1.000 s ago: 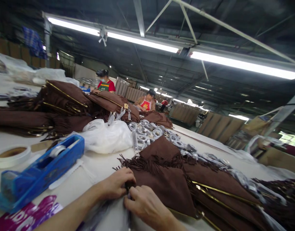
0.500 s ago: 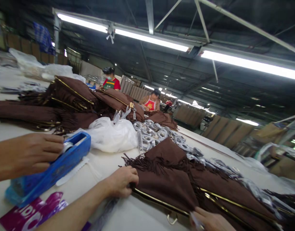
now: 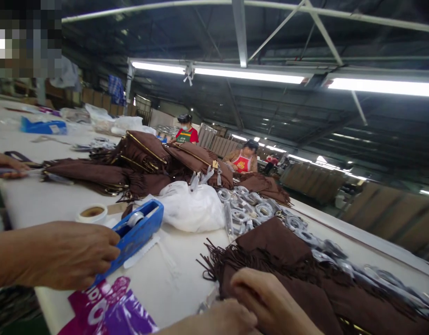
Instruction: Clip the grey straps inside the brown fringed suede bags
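My left hand [image 3: 223, 320] is at the bottom edge, its fingers curled in closely. Beside it, my right hand [image 3: 270, 298] bends over the near brown fringed bag [image 3: 231, 274], fingers folded and tips hidden. What either hand grips cannot be made out. Just above my left hand lies a bit of clear plastic wrapping [image 3: 207, 301], partly covered. More brown fabric with gold zip trim runs off to the right. At left, another person's hand [image 3: 71, 256] covers the near part of a blue tape dispenser [image 3: 144, 228].
A white plastic bag [image 3: 191, 207] sits beyond the dispenser, with a tape roll [image 3: 91, 214] to its left. Plastic-wrapped rings and straps [image 3: 263, 209] line the table behind the bags. Stacked brown bags [image 3: 144, 149] stand farther back. A purple packet [image 3: 126, 311] lies in front.
The view has swung left. My hands, earlier apart at two ends of the bag's zipped edge, are now close together. The other person's hand remains by the dispenser.
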{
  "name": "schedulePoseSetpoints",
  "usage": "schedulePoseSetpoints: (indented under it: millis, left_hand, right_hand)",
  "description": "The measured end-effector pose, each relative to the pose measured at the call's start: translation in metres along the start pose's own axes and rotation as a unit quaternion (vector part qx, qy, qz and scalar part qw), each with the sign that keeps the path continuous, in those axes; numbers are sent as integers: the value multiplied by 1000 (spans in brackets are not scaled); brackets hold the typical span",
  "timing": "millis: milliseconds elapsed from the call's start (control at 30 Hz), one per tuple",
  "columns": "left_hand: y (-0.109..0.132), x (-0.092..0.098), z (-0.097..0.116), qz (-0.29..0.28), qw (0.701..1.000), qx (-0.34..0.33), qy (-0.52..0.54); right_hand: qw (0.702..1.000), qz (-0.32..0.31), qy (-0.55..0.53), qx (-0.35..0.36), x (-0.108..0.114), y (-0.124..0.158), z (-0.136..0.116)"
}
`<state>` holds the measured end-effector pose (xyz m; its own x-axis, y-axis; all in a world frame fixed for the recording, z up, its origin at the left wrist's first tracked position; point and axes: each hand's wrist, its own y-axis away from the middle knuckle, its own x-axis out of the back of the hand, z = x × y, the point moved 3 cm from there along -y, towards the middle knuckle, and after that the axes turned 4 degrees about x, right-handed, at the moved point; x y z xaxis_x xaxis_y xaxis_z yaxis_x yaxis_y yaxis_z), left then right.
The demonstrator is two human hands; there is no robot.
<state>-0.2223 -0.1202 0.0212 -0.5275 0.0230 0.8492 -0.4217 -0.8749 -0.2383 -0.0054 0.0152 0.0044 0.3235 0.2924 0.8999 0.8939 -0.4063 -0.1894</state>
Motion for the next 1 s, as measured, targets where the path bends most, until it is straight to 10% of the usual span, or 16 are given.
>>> schedulePoseSetpoints:
  millis: [133, 200, 400, 767, 1000]
  left_hand:
    - [59, 49, -44, 68, 939, 183, 282]
    - [31, 42, -63, 232, 901, 203, 304]
    - [-82, -32, -119, 416, 850, 267, 180]
    - [-79, -68, -161, 340, 890, 300, 39]
    - [-77, -64, -160, 326, 897, 298, 27]
  right_hand:
    - [995, 1, -98, 5, -40, -70, -13]
    - [985, 30, -171, 9, -62, -84, -14]
    - [992, -95, 45, -65, -103, -82, -32]
    - [958, -178, 220, -43, -111, -91, -44]
    - [950, -166, 264, 25, -61, -48, -34]
